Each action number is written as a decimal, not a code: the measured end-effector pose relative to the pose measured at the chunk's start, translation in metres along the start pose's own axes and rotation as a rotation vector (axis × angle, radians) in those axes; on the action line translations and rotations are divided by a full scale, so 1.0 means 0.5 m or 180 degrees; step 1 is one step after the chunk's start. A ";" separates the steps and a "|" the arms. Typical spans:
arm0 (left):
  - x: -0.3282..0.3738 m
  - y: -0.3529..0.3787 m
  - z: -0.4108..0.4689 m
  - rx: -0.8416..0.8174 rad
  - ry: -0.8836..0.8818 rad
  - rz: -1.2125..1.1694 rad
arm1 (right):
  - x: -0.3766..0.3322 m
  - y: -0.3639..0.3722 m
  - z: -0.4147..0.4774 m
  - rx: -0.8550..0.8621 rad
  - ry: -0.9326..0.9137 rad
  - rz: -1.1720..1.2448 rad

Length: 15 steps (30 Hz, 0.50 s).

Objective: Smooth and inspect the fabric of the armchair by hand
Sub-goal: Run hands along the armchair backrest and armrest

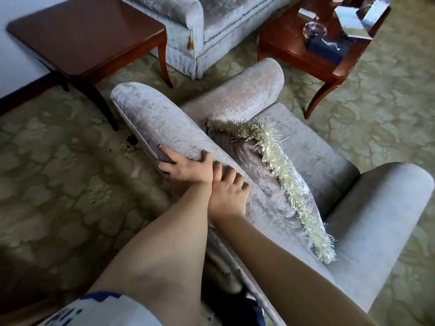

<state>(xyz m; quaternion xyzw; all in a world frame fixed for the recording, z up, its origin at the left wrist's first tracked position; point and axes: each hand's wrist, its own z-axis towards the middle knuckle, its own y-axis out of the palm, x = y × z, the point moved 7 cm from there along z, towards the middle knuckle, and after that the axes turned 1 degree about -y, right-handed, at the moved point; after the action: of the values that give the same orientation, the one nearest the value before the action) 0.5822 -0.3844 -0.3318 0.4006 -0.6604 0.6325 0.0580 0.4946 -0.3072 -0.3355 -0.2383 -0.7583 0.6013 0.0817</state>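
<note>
The armchair (150, 118) is covered in pale grey-lilac velvet, and I look down on it from behind its backrest. My left hand (183, 165) clasps the top of the backrest, fingers curled over the piped rear edge and thumb on top. Right beside it, my right hand (228, 191) lies palm down on the backrest fabric with its fingers spread, holding nothing. A mauve cushion (244, 156) with a cream fringe (282, 175) leans against the inner face of the backrest, above the seat (310, 147).
A dark wooden side table (89, 36) stands at the upper left, with a matching velvet sofa (211, 27) behind it. A second wooden table (306, 50) at the upper right carries a glass dish, a dark book and papers. Patterned carpet (58, 161) surrounds the chair.
</note>
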 end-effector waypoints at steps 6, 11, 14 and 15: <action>-0.001 0.005 0.001 -0.0027 -0.0028 0.0116 | 0.001 0.010 0.009 -0.0119 -0.0155 -0.0032; 0.015 0.019 -0.031 0.0067 -0.0163 0.0054 | 0.040 -0.019 0.014 -0.0150 -0.0320 -0.0121; 0.006 0.037 -0.095 0.0105 -0.0211 0.0016 | 0.092 -0.029 -0.022 -0.0062 -0.0421 -0.0263; 0.002 0.044 -0.111 0.0093 -0.0252 -0.0016 | 0.110 -0.032 -0.031 -0.0034 -0.0447 -0.0311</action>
<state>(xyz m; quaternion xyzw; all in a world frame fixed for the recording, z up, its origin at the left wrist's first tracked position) 0.5443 -0.3386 -0.3376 0.4277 -0.6519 0.6256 0.0275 0.4487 -0.2710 -0.3254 -0.1587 -0.7761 0.6078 0.0564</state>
